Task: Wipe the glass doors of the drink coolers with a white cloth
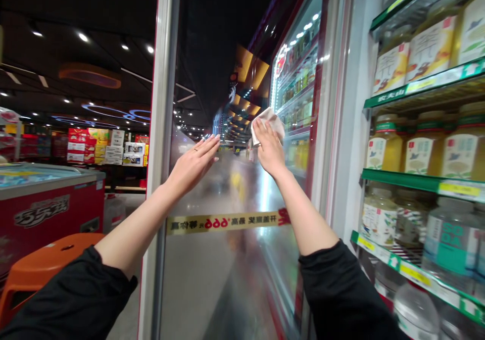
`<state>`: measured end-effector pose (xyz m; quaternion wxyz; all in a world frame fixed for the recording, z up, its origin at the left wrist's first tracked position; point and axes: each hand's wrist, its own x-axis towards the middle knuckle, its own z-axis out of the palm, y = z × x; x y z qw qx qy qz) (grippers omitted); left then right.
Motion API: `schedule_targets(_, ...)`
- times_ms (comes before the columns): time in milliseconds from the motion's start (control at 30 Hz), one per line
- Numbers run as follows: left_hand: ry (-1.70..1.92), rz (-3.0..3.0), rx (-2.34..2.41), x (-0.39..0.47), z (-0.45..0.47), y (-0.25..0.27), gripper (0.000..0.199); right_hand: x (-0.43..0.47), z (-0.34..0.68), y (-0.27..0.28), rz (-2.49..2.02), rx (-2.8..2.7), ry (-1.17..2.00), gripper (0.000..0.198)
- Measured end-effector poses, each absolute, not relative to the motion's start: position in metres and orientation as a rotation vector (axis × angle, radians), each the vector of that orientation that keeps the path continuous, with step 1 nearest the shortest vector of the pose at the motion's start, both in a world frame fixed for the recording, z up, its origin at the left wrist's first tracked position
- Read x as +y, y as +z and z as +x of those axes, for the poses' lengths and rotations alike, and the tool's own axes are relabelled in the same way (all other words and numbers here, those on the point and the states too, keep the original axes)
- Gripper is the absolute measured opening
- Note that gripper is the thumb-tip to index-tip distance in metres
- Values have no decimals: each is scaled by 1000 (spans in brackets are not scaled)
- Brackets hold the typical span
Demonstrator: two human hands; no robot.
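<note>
A glass cooler door point(212, 279) with a pale metal frame fills the middle of the view. My right hand point(271, 145) presses a white cloth point(280, 123) against the upper part of the glass, its fingers lying over the cloth. To the left, my left hand point(195, 162) is stretched out with straight fingers and a ring on one of them. It holds nothing and is close to the glass; whether it touches is hard to tell. Below both hands a gold sticker strip point(235, 222) with reversed red and black lettering crosses the door.
On the right, cooler shelves point(401, 176) with green edges carry rows of bottled drinks point(382, 145). A red chest freezer point(56, 203) stands at left, with an orange stool point(56, 259) in front of it. Stacked boxes point(108, 147) lie farther back. Lit shelves show in the glass.
</note>
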<state>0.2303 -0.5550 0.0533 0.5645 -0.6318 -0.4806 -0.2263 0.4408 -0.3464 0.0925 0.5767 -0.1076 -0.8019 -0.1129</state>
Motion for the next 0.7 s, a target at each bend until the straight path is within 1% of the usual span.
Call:
schedule_targets(133, -516, -1476, -1174, -555, 231, 54, 57, -351, 444, 67, -187, -1968, -313, 101)
schedule_targets(233, -511, -1477, -1194, -555, 233, 54, 58, -343, 461, 50, -228, -2003, -318, 100)
schedule_targets(300, -509, -1474, -1200, -556, 235, 53, 59, -331, 473, 53, -274, -1967, -291, 100)
schedule_targets(433, -494, -1453, -1202, -557, 239, 52, 59, -308, 483, 82, -351, -1845, -212, 100)
schedule_targets(533, -478, -1438, -1202, -558, 240, 52, 59, -307, 480, 96, -346, -1839, -213, 98)
schedule_targets(700, -474, -1393, -1222, -559, 248, 49, 60, -315, 486, 72, -303, -1941, -282, 97)
